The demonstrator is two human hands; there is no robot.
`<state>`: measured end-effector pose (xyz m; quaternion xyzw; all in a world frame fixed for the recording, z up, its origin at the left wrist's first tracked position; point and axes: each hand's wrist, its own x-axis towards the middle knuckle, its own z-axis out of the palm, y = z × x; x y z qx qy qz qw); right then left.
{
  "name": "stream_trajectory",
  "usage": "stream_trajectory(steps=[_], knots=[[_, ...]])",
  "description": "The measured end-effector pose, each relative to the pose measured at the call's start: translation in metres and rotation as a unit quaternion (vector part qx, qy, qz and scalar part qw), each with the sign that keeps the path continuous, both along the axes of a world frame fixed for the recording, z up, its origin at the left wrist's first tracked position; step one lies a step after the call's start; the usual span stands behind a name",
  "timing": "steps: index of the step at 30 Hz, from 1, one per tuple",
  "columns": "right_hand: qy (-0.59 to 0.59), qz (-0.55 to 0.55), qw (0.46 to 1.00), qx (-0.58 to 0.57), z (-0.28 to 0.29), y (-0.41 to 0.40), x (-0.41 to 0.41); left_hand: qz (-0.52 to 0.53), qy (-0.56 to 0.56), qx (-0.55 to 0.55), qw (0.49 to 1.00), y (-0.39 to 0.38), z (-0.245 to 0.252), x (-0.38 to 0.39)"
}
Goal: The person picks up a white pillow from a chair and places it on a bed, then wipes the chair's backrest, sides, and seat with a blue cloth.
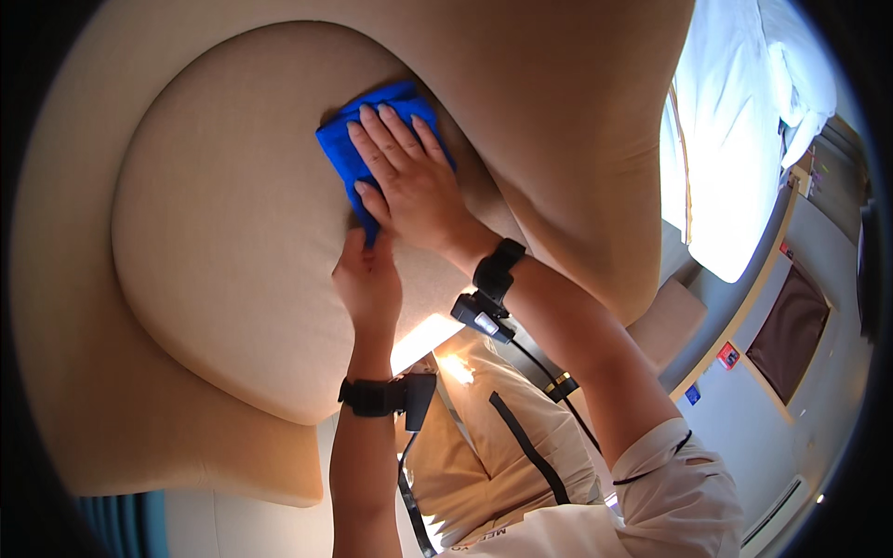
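Observation:
A folded blue cloth (349, 150) lies on the round seat cushion (230, 209) of a beige upholstered armchair. My right hand (408, 167) rests on top of the cloth, palm down with the fingers stretched over it. Pinched between the fingers of my left hand (368, 272) is the cloth's lower corner, close to my right thumb. Both wrists wear black straps with small devices and cables.
The chair's curved armrest and back (586, 139) wrap around the cushion. At the right are a bed with white bedding (725, 139) and a wood-edged surface with a brown panel (792, 335). A teal curtain (122, 523) hangs at the lower left.

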<state>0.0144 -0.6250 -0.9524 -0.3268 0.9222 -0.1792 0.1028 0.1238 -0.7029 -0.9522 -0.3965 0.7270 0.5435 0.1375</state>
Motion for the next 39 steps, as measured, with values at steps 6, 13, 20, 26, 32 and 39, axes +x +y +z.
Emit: stream_trajectory(steps=[6,13,20,26,32,39], knots=[[-0.015,-0.011,0.990,0.140,0.016,0.093,0.091,-0.124,-0.083,0.038,0.988,0.075,0.021,0.071],[-0.045,0.038,0.986,0.153,0.009,0.141,0.160,-0.043,-0.101,0.074,0.991,0.112,0.022,0.134],[0.029,0.096,0.994,-0.030,-0.003,-0.046,0.051,0.178,0.012,-0.028,0.984,-0.016,0.007,0.056],[0.015,0.143,0.986,0.087,0.010,0.039,0.157,0.143,-0.100,-0.047,0.983,0.079,0.015,0.153],[-0.066,0.135,0.984,0.098,0.008,0.086,0.215,0.063,0.071,-0.070,0.993,0.119,0.005,0.237],[0.002,0.135,0.990,-0.030,-0.009,-0.097,0.142,0.354,0.069,0.063,0.931,-0.046,-0.002,0.143]])
